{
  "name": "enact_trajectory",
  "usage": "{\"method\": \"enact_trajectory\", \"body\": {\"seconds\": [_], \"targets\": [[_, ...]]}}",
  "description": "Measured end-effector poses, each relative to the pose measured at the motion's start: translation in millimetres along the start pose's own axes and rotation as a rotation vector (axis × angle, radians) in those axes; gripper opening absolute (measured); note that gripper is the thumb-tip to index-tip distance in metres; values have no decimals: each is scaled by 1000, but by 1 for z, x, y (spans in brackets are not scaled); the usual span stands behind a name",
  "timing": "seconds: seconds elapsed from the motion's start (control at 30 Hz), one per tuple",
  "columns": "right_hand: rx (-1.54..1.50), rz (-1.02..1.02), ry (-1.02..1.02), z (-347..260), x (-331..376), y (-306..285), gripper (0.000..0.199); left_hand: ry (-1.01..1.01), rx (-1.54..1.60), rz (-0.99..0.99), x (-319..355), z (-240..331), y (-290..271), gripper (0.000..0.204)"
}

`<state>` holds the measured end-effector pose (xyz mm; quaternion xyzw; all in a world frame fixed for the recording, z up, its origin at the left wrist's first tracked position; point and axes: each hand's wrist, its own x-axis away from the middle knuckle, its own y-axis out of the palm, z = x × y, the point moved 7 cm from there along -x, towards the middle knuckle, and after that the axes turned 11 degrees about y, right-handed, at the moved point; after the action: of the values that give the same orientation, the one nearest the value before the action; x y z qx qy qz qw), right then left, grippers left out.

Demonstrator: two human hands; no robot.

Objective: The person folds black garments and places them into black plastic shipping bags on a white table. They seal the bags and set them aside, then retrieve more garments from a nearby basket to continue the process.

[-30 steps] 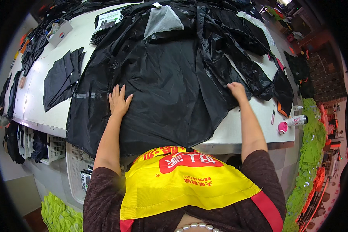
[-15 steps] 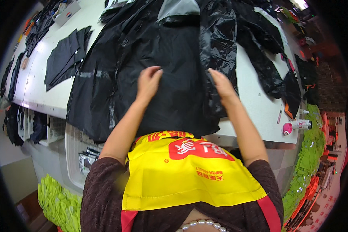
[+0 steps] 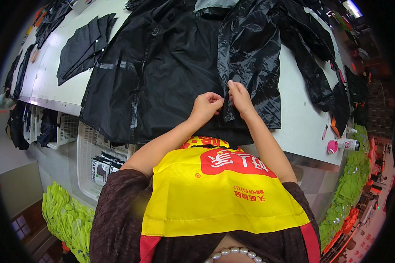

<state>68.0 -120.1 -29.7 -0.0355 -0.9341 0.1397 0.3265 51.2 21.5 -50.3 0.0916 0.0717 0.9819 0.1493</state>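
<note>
A black, shiny rain jacket (image 3: 175, 65) lies spread over the table in front of me, its grey-lined hood (image 3: 216, 5) at the far end. The right front panel (image 3: 254, 57) is laid open, glossy side up. At the lower part of that panel's long edge, my left hand (image 3: 206, 108) is closed, thumb and forefinger pinching at the edge. Just to its right, my right hand (image 3: 241, 99) pinches the same edge strip from the panel side. The fingers hide exactly how much cloth each holds.
Folded black pieces (image 3: 84, 48) lie on the white table (image 3: 305, 131) at left. Right are a black sleeve (image 3: 309, 83), a pink cap (image 3: 332, 147) and a bottle (image 3: 349, 144). Below left stands a white basket (image 3: 84, 166) of packets; lime-green cloth heaps (image 3: 68, 221) flank me.
Both hands have come together at the front panel's edge: my left moved right and down, my right slightly left. They were apart and open before; the panel now lies wider and flatter.
</note>
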Motion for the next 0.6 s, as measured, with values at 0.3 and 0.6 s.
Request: {"method": "enact_trajectory", "body": {"seconds": [0.3,0.6], "targets": [[323,65,-626,-12,54,-8,61,-392,526,72,1,-6,-2,5],[734,683,-944,-52,114,-20,38,-457,811,38,6,-13,8,9]]}}
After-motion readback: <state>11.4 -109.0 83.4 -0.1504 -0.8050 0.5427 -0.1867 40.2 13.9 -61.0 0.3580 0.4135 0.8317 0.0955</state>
